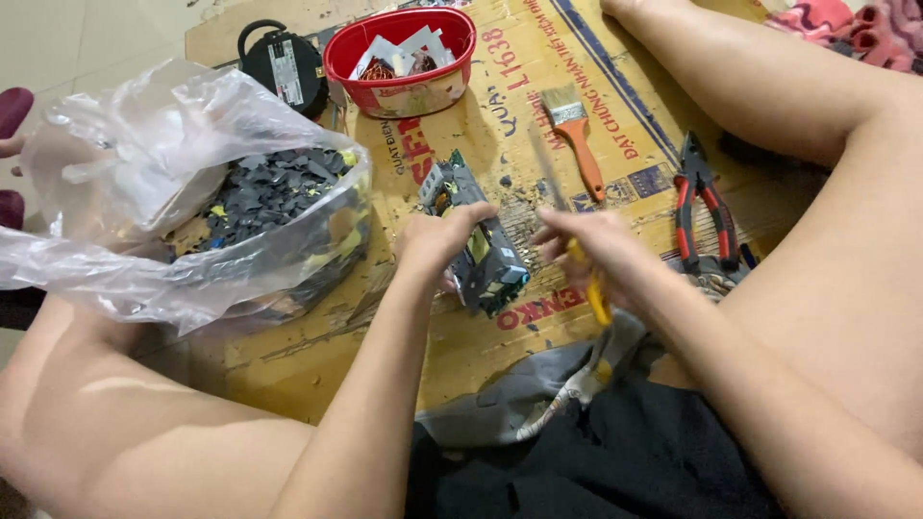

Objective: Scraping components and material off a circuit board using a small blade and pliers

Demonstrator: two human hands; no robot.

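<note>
Flattened cardboard (538, 115) covers the floor, bearing a clear plastic bag (144, 192) of dark scraps, a red bowl (401, 58), a paintbrush (575, 135) and red-handled pliers (702, 207). At its middle the left hand (435, 240) curls its fingers over a circuit board (481, 252), while the right hand (586, 250), just beside it, grips a yellow-handled tool (596, 293) in closed fingers.

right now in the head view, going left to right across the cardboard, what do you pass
clear plastic bag of dark grey chips → green circuit board under the left hand → right hand gripping a yellow-handled tool → red-and-black pliers
</note>
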